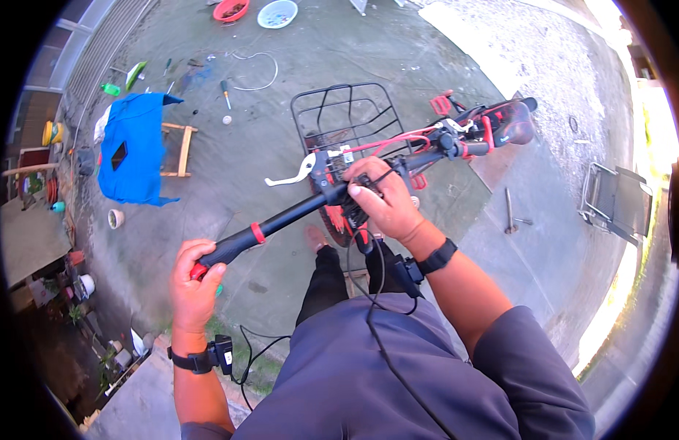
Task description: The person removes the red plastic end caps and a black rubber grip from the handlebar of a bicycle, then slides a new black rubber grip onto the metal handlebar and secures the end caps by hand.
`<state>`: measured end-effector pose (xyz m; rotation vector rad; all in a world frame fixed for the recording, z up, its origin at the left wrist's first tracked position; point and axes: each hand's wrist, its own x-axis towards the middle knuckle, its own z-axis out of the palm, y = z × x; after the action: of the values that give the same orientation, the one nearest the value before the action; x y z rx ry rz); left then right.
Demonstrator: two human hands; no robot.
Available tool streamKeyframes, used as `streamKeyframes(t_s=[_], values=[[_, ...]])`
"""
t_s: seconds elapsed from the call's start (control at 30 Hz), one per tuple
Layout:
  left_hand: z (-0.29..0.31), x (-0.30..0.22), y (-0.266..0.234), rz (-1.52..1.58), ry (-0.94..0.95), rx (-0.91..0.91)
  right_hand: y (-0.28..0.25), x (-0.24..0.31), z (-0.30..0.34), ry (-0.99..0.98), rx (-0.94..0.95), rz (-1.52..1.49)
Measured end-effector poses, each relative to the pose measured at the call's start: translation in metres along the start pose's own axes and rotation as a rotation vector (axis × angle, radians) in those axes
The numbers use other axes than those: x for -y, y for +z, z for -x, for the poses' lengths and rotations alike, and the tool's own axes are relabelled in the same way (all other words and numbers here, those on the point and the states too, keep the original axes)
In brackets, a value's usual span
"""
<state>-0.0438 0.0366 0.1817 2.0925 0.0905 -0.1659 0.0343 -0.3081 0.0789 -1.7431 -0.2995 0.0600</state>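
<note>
A bicycle with a black handlebar (295, 210) stands in front of me. My left hand (195, 282) is wrapped round the outer end of its black rubber grip (237, 245), which has a red end cap (199, 271) and a red ring (257, 233) further in. My right hand (383, 202) is closed on the inner part of the bar, close to black cables; its fingertips partly hide what lies under them. A white brake lever (301, 171) sticks out just beyond that hand. Red cables (398, 141) run from there toward the other side of the bar.
A black wire basket (387, 99) sits beyond the bar. On the floor lie a screwdriver (225, 95), a white cable loop (270, 79) and a hammer-like tool (509, 213). A blue cloth (138, 165) covers a wooden stool (184, 150) at left; a folding chair (618, 202) is at right. Basins (278, 13) stand far off.
</note>
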Motion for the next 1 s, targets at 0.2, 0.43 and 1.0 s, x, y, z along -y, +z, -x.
streamKeyframes(t_s=[0.2, 0.43, 1.0], values=[[0.003, -0.004, 0.004, 0.026, -0.071, -0.019, -0.001, 0.000, 0.001, -0.004, -0.014, -0.005], [-0.004, -0.006, -0.005, -0.237, 0.098, 0.082, -0.003, -0.003, 0.001, -0.008, -0.033, 0.002], [-0.014, -0.025, -0.005, -0.545, 0.229, 0.106, -0.001, 0.005, 0.000, 0.020, 0.016, 0.011]])
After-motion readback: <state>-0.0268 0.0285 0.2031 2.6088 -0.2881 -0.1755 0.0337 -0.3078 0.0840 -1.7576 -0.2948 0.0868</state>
